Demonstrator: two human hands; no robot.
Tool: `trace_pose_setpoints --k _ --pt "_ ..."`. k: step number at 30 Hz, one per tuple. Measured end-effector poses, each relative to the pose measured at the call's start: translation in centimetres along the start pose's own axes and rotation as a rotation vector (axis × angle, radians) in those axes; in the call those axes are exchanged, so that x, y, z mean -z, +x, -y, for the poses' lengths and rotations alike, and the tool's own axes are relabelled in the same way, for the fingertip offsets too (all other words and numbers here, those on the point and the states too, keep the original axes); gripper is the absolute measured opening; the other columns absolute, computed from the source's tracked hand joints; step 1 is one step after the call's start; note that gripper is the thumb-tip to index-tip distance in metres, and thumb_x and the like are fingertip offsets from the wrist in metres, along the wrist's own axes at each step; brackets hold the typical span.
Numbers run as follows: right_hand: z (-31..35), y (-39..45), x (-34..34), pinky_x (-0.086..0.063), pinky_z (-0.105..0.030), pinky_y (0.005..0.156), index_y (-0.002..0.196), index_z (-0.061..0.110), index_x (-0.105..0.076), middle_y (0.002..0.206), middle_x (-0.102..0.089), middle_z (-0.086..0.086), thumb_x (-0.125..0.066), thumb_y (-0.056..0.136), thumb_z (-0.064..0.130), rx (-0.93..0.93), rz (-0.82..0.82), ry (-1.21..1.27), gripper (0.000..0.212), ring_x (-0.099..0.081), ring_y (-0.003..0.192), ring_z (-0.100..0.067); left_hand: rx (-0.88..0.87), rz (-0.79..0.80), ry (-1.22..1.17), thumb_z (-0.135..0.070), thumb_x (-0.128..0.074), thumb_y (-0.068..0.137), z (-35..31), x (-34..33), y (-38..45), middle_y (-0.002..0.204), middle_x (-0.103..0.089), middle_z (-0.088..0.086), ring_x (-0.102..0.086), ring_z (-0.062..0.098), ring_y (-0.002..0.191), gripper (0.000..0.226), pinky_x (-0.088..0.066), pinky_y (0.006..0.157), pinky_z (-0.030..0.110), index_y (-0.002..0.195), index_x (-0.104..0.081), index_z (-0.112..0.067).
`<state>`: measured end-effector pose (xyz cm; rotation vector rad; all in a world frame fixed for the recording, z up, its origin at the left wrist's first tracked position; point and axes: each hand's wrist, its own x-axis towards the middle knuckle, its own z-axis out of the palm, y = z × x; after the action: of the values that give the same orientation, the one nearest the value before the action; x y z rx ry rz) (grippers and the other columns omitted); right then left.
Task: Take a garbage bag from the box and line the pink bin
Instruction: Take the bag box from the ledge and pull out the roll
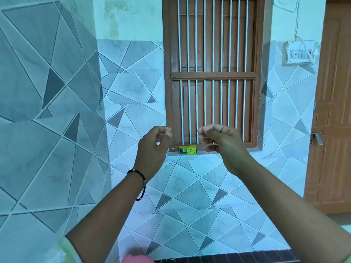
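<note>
A small yellow and green box (187,149) lies on the window sill (191,155), under the barred wooden window. My left hand (154,147) is raised just left of the box, fingers curled loosely with nothing in them. My right hand (221,140) hangs just right of and above the box, fingers curled, also holding nothing. Neither hand touches the box. A sliver of the pink bin (137,259) shows at the bottom edge, below my left forearm. No garbage bag is visible.
A tiled pillar (47,120) juts out on the left. The brown window frame with white bars (212,73) is straight ahead. A wooden door (332,120) stands at the right, with a switchboard (299,53) beside it.
</note>
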<state>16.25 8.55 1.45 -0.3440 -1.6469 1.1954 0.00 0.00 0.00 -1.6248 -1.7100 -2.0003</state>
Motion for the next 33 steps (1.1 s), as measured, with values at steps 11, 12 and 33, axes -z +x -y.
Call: trace_pose_setpoints --k 11,12,33 --pt "-10.4 8.1 6.8 -0.042 -0.024 0.056 0.080 0.009 -0.068 0.070 -0.063 -0.004 -0.052 0.093 0.012 -0.075 0.067 -0.055 0.021 -0.055 0.063 -0.016 0.062 0.054 0.002 -0.019 -0.051 0.091 9.1 -10.5 6.0 0.095 -0.069 -0.002 -0.061 0.016 0.090 0.013 -0.052 0.088 0.049 0.092 -0.062 -0.025" --pt "-11.5 9.2 7.7 -0.042 -0.024 0.056 0.080 0.009 -0.068 0.071 -0.063 -0.005 -0.052 0.093 0.013 -0.087 0.075 -0.060 0.022 -0.055 0.063 -0.015 0.063 0.059 0.015 -0.020 -0.051 0.091 10.0 -11.6 6.9 0.096 -0.069 -0.001 -0.061 0.016 0.090 0.013 -0.052 0.088 0.049 0.094 -0.063 -0.023" --pt "-35.3 31.3 13.9 -0.043 -0.024 0.052 0.083 0.007 -0.068 0.071 -0.063 -0.005 -0.049 0.093 0.009 -0.403 -0.025 0.057 0.022 -0.055 0.058 -0.016 0.322 0.044 0.018 -0.013 -0.051 0.091 34.1 -25.6 22.1 0.095 -0.067 0.001 -0.062 0.022 0.092 0.016 -0.051 0.091 0.046 0.090 -0.062 -0.025"
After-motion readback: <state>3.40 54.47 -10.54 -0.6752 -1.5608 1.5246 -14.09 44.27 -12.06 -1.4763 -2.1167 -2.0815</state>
